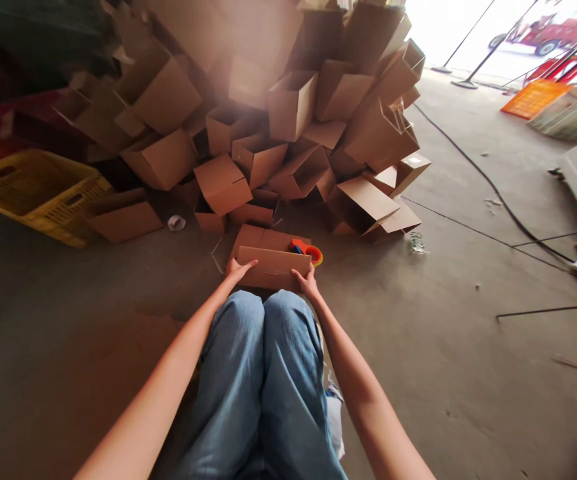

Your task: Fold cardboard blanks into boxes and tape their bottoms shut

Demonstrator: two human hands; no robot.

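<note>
Just beyond my knees, a brown cardboard box [273, 263] is held between both hands. My left hand [240, 268] grips its left end, thumb lying on the near face. At the right end my right hand [306, 279] has its thumb pressed on the same face; the fingers of both hands are mostly hidden behind the cardboard. Close to the right hand, an orange tape dispenser [308, 249] with a yellow roll rests behind the box. Under and behind the held box lies another piece of cardboard [258, 237].
A tall heap of open cardboard boxes [293, 107] fills the far side. To the left stands a yellow plastic crate [38, 200], with a tape roll [176, 223] on the floor nearby. Black cables [488, 177] cross the floor at right, near an orange crate [536, 98].
</note>
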